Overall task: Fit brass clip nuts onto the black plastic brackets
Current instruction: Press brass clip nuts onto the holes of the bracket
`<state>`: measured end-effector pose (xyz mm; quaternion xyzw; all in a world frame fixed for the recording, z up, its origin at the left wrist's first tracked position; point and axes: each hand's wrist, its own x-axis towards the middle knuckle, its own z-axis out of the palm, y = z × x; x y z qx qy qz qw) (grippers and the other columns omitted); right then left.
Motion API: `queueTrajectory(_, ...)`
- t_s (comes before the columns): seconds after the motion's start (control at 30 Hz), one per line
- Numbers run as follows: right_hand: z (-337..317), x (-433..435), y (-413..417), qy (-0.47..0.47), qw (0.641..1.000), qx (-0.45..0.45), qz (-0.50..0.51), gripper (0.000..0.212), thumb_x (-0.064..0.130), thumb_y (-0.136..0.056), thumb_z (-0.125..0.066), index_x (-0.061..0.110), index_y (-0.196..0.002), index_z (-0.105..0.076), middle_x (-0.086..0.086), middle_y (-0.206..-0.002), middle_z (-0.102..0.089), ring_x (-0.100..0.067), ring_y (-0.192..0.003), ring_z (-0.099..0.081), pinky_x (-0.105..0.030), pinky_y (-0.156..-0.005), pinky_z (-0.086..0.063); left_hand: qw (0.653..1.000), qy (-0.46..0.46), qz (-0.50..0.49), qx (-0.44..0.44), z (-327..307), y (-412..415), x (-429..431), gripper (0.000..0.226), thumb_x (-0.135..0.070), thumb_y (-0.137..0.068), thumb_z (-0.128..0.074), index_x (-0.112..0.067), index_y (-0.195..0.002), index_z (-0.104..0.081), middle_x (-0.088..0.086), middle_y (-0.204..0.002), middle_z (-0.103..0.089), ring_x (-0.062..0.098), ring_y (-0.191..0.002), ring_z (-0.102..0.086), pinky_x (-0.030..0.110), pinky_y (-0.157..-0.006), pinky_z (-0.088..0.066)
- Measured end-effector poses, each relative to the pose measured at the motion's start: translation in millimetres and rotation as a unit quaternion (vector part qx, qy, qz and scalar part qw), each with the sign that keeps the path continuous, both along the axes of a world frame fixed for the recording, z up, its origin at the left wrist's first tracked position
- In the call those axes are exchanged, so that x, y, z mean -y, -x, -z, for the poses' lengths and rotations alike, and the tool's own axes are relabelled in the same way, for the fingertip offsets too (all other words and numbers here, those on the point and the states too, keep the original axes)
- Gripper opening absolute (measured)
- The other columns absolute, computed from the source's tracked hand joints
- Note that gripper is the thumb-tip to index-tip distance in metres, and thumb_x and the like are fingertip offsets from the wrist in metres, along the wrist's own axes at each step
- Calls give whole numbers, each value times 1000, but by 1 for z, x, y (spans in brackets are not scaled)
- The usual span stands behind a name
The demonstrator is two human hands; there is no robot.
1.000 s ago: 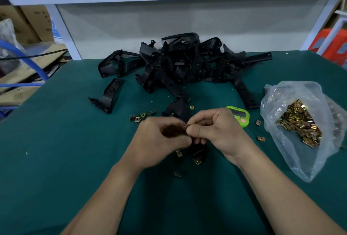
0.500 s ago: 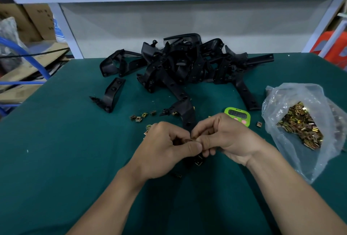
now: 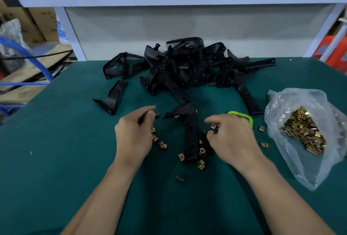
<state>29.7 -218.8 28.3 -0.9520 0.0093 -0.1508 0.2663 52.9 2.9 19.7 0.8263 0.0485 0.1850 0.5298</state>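
Noting hand states first. We log the right hand (image 3: 231, 141) with fingers curled inward, thumb and forefinger pinching one brass clip nut (image 3: 213, 127) at the fingertips. A small dark piece sits against that nut, and we cannot tell what it is. The wrist is low, the forearm runs in from the lower right, and the back of the hand faces up.

The left hand (image 3: 135, 135) is also curled, thumb tip pressed toward the forefinger. We see a thin dark sliver at that pinch and cannot tell whether it is an object or shadow. Its forearm comes in from the lower left, and the knuckles hover just above the table (image 3: 56, 159).

Between the two hands, touched by neither, a black bracket (image 3: 191, 131) lies flat on the green cover. Loose clip nuts (image 3: 162, 144) are scattered beside its near end and under the left hand.

The pile of brackets (image 3: 184, 67) sits at the far edge. A clear bag (image 3: 281, 101) holding more brass nuts lies to the right, and a green timer (image 3: 242, 115) shows just behind the right hand.
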Motion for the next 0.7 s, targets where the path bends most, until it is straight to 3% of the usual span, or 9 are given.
queueTrajectory(0.1, -3, -27, 2, -11, 998, 54, 32, 47, 40, -91, -64, 19, -133, -63, 3, -105, -72, -23, -98, -62, -32, -82, -46, 1000, 6, 6, 14, -2, 3, 4, 27, -18, -103, -56, -30, -120, -73, -21, -65, -68, -4, -57, -61, 2, -55, -42)
queueTrajectory(0.2, 5, -55, 1, 103, 993, -19, 48, 72, 61, -91, -56, 19, -147, -40, -1, -117, -65, -29, -107, -61, -41, -83, -46, 999, -29, 6, -25, 0, 3, 5, 34, -13, -103, -50, -27, -125, -72, -17, -74, -69, -5, -68, -64, 2, -56, -42)
queueTrajectory(0.27, 9, -61, -2, 105, 991, -71, 39, 78, 54, -91, -60, 20, -153, -27, -1, -127, -58, -29, -111, -61, -40, -78, -44, 997, -57, 10, -60, 2, 1, 3, 40, -9, -100, -46, -26, -126, -72, -16, -78, -69, -6, -70, -63, 6, -57, -44)
queueTrajectory(0.37, 4, -50, -5, 75, 993, -83, 41, 80, 38, -87, -66, 23, -153, -22, 2, -116, -56, -27, -97, -62, -36, -66, -38, 997, -37, 13, -72, 3, 2, 0, 40, -11, -98, -42, -27, -111, -76, -14, -54, -62, 3, -44, -55, 14, -46, -40)
queueTrajectory(0.47, -2, -37, 0, 74, 997, -18, 25, 84, 33, -86, -67, 25, -155, -20, 6, -112, -54, -22, -80, -59, -36, -61, -42, 998, -9, 3, -55, 3, 0, -2, 39, -17, -96, -40, -30, -103, -75, -10, -43, -52, 5, -35, -39, 19, -38, -34)
queueTrajectory(0.53, -5, -29, 6, 96, 995, 23, 8, 81, 29, -86, -68, 28, -154, -24, 10, -109, -52, -21, -72, -60, -35, -56, -39, 999, -16, 10, -32, 0, 2, -2, 43, -14, -99, -37, -30, -120, -71, -12, -46, -54, 5, -39, -44, 14, -42, -36)
queueTrajectory(0.63, -5, -19, 11, 157, 986, 50, 38, 69, 16, -79, -70, 30, -141, -43, 11, -109, -60, -23, -68, -62, -32, -55, -33, 999, -31, 30, 10, -2, 6, 1, 47, -8, -103, -42, -28, -144, -48, -11, -70, -68, -1, -72, -63, 5, -63, -44)
queueTrajectory(0.7, -6, -15, 10, 153, 985, 40, 70, 57, 15, -77, -71, 33, -128, -55, 14, -94, -60, -23, -66, -56, -31, -57, -33, 999, 3, 39, 3, -2, 5, 4, 30, -10, -103, -51, -29, -126, -52, -16, -80, -74, -3, -78, -69, 8, -63, -49)
